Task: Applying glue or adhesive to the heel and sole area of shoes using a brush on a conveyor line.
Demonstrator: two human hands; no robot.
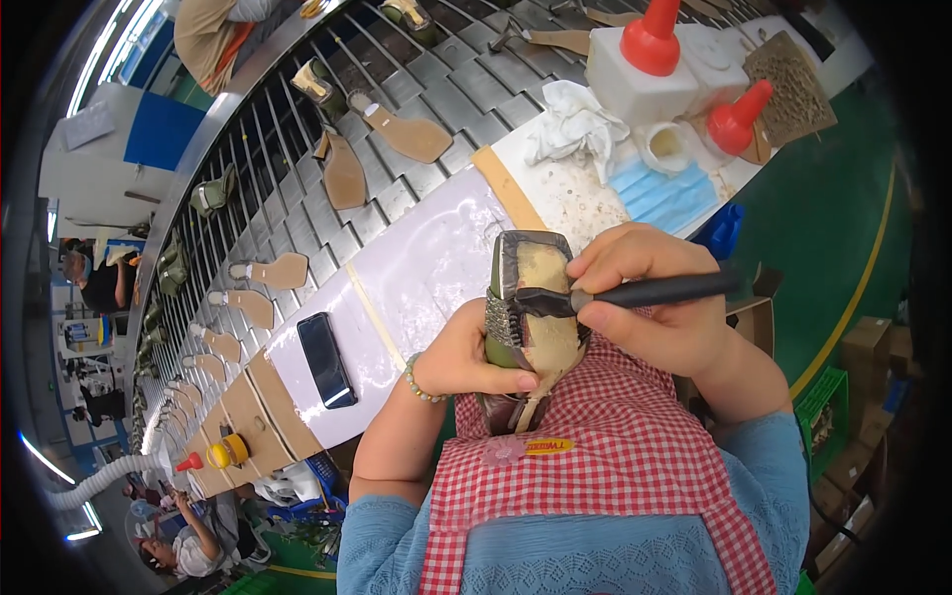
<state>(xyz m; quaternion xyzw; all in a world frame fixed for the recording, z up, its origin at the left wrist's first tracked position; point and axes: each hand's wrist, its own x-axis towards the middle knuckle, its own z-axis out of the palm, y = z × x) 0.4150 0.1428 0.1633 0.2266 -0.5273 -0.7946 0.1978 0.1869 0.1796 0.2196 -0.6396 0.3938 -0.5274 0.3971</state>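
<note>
My left hand [466, 352] is wrapped around a shoe [550, 342], held bottom up in front of my apron. Its upper is green with a dark beaded band at the side, and the pale, sole-less underside faces me. In my right hand [654, 288] is a black-handled brush [674, 288], gripped between thumb and fingers. The brush's dark head lies across the shoe's underside, near the dark edge of the upper. Part of the shoe's lower end is hidden by my left thumb.
A phone [326, 360] lies on the white work board [426, 258]. Loose soles [407, 134] and shoes sit along the slatted metal conveyor [476, 89]. At the far right stand white bottles with red nozzles [652, 40], beside crumpled tissue [575, 129] and a blue mask [662, 188]. Other people are nearby.
</note>
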